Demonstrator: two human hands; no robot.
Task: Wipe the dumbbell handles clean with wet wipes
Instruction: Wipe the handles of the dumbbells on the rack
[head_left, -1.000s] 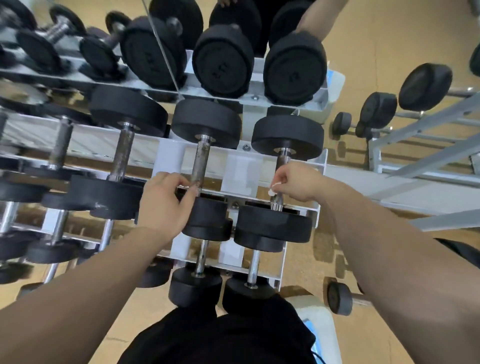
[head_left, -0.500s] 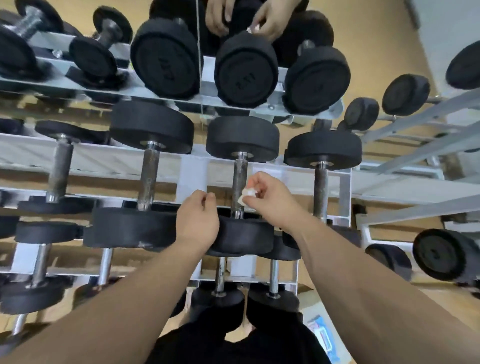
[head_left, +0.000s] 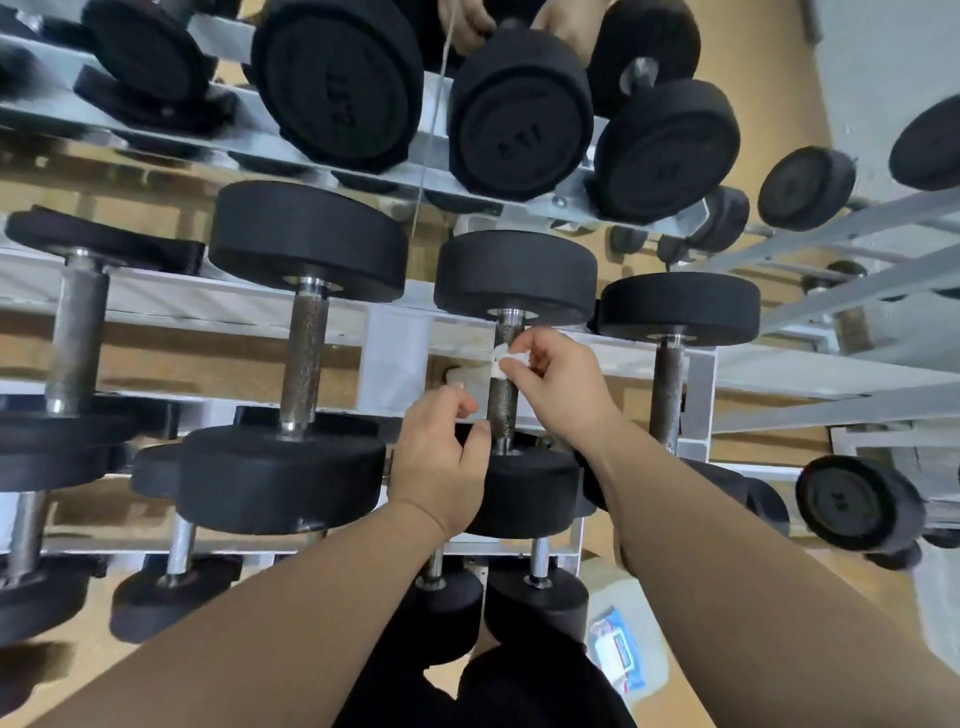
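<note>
The right hand (head_left: 561, 384) pinches a wadded wet wipe (head_left: 500, 362) against the knurled dumbbell handle (head_left: 503, 410) on the middle rack shelf (head_left: 156, 306) — left hand (head_left: 441, 460) loosely curled, empty, beside it. Rough knurling could snag the wipe from that pinch.

Bare forearms (head_left: 260, 623), black garment (head_left: 519, 691) on the lower body

Bright, even light; fisheye-warped, blurred edges.

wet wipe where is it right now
Head view, just right of centre: the wet wipe is pinched by the right hand against the upper part of a middle-shelf dumbbell handle, above the left hand.
</note>
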